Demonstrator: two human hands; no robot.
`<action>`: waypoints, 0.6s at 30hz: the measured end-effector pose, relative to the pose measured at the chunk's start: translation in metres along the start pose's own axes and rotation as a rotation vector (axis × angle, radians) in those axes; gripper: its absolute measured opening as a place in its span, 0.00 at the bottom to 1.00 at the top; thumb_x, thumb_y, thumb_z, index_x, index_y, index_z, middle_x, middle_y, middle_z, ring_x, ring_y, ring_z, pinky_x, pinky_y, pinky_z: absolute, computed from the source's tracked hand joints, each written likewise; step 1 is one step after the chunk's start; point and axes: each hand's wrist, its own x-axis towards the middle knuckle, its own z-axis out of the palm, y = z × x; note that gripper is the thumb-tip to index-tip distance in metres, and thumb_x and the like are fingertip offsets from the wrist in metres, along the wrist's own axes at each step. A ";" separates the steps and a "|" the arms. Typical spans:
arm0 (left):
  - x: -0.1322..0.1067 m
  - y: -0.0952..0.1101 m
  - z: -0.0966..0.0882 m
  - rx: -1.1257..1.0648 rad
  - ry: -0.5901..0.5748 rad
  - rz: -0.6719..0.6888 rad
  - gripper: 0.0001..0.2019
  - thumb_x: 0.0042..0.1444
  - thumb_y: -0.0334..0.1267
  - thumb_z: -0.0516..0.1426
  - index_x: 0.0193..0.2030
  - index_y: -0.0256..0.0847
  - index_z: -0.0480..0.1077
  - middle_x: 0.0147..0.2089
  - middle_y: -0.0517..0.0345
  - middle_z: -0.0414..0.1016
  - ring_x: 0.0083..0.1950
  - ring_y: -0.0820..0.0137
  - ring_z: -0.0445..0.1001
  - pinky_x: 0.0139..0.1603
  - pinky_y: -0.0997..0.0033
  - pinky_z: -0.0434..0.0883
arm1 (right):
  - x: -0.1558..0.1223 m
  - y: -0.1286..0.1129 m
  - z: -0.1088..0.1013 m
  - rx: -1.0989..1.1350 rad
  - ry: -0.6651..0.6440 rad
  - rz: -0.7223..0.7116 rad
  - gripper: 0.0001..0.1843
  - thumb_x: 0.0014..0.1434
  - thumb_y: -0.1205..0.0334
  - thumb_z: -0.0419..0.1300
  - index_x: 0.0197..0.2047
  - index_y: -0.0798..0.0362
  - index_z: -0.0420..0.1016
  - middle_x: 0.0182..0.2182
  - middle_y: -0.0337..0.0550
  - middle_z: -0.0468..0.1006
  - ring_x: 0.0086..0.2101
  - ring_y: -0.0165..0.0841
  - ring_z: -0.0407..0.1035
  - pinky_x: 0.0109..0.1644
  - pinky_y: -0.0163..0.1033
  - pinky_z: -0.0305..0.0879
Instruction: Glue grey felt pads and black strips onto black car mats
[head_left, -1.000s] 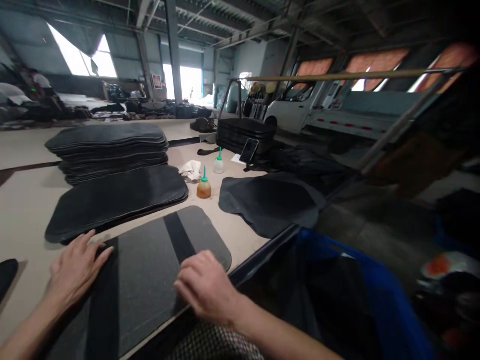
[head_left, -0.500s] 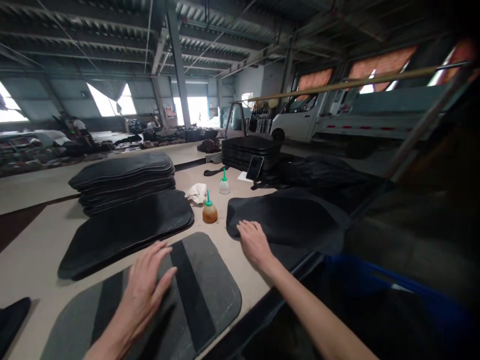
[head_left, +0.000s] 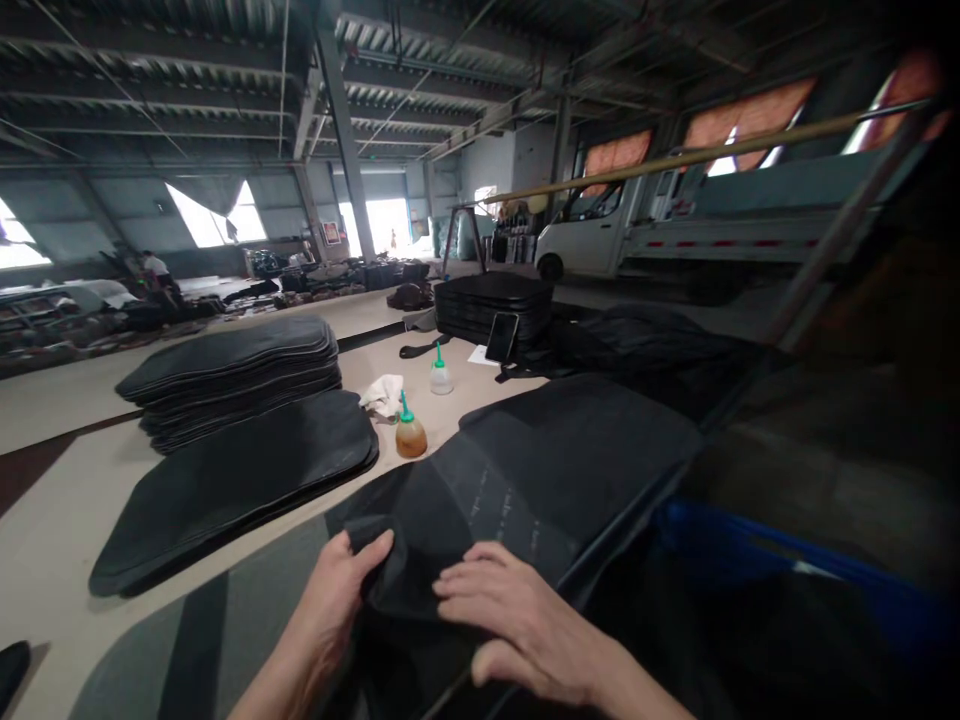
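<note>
My left hand [head_left: 334, 590] pinches the near-left edge of a dark, limp sheet of fabric [head_left: 420, 500], thumb on top. Faint pale marks show on that sheet. Fingers extended, my right hand [head_left: 517, 610] hovers over or rests on the sheet; whether it touches, I cannot tell. Beneath the fabric lies a grey rounded panel [head_left: 142, 610] with a black strip [head_left: 195, 630], its right part hidden. More dark fabric [head_left: 600, 430] lies spread to the right.
Two black stacks [head_left: 232, 370] [head_left: 247, 460] sit on the left of the table. Two green-tipped squeeze bottles, one amber [head_left: 411, 440] and one clear [head_left: 441, 380], stand mid-table by a white cloth [head_left: 384, 395]. A phone [head_left: 502, 338] leans behind; a blue container [head_left: 720, 530] is at right.
My left hand has moved right and closed on the dark sheet's edge. The sheet now covers the grey panel's right part. My right hand has come nearer, beside the left.
</note>
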 end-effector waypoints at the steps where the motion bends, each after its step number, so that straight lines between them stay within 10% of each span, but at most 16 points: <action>1: 0.002 -0.003 -0.003 0.030 0.005 0.033 0.31 0.47 0.49 0.70 0.54 0.34 0.72 0.47 0.43 0.82 0.49 0.52 0.80 0.52 0.54 0.75 | -0.007 0.009 -0.008 0.012 0.018 0.111 0.26 0.72 0.42 0.45 0.61 0.50 0.69 0.57 0.47 0.76 0.58 0.36 0.69 0.66 0.48 0.60; 7: -0.001 -0.007 -0.006 0.330 -0.010 0.276 0.27 0.56 0.51 0.63 0.58 0.37 0.71 0.58 0.45 0.77 0.59 0.53 0.75 0.60 0.56 0.71 | -0.045 0.114 -0.054 -0.532 0.146 1.083 0.28 0.71 0.52 0.50 0.64 0.64 0.65 0.63 0.63 0.66 0.63 0.49 0.61 0.66 0.51 0.59; 18: -0.021 -0.002 -0.002 0.731 -0.059 0.443 0.24 0.64 0.49 0.54 0.63 0.41 0.67 0.52 0.49 0.81 0.56 0.57 0.77 0.56 0.65 0.71 | -0.028 0.170 -0.074 -0.366 0.088 1.216 0.15 0.55 0.51 0.66 0.41 0.53 0.78 0.41 0.54 0.80 0.45 0.51 0.75 0.46 0.49 0.68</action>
